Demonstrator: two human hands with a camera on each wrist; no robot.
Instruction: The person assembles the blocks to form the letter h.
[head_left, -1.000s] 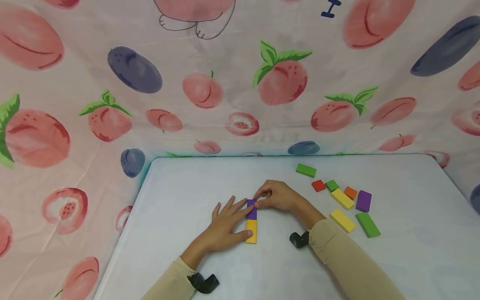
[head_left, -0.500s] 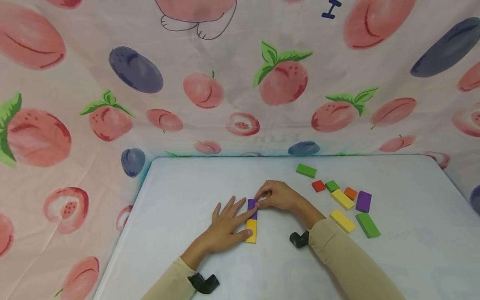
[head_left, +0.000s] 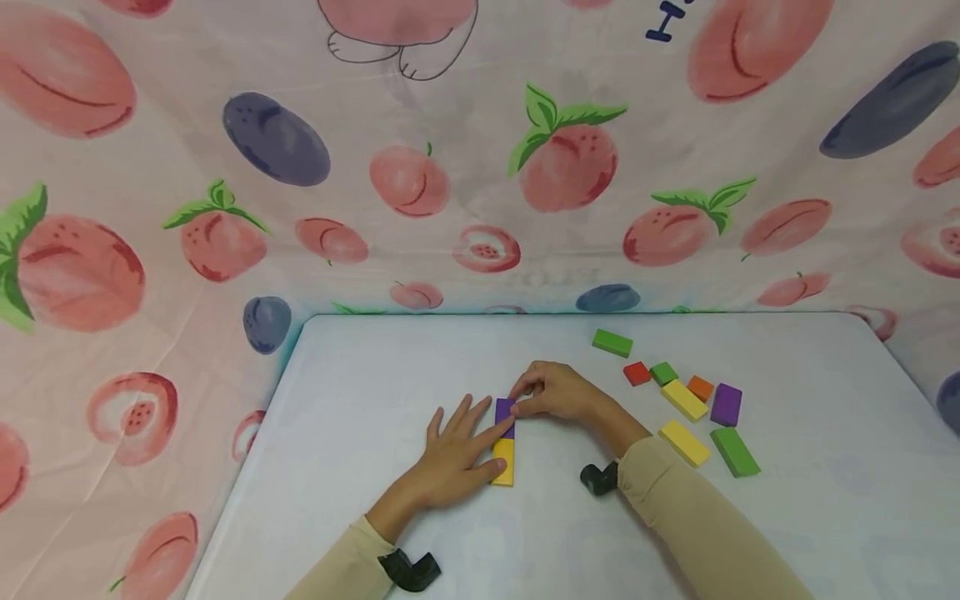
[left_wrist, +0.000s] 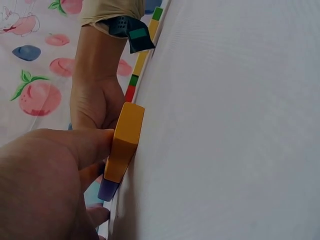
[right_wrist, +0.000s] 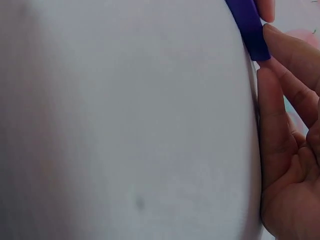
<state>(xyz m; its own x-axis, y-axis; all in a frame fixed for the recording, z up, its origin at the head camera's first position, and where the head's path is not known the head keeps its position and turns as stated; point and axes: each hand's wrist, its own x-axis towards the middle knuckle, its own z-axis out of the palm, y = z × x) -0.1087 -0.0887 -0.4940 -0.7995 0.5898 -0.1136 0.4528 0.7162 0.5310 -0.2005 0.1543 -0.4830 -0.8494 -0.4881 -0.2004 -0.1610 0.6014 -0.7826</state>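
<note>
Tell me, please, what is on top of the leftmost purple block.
The index finger of the left grip crosses the purple block; its surface beneath is hidden.

The white table (head_left: 570, 542) bears a purple block (head_left: 503, 407), a yellow block (head_left: 506, 451) against its near end, more blocks (head_left: 684, 401) to its right.

The left hand (head_left: 453, 468) lies palm down, fingers spread — the right hand (head_left: 558, 392) has its fingers curled.
</note>
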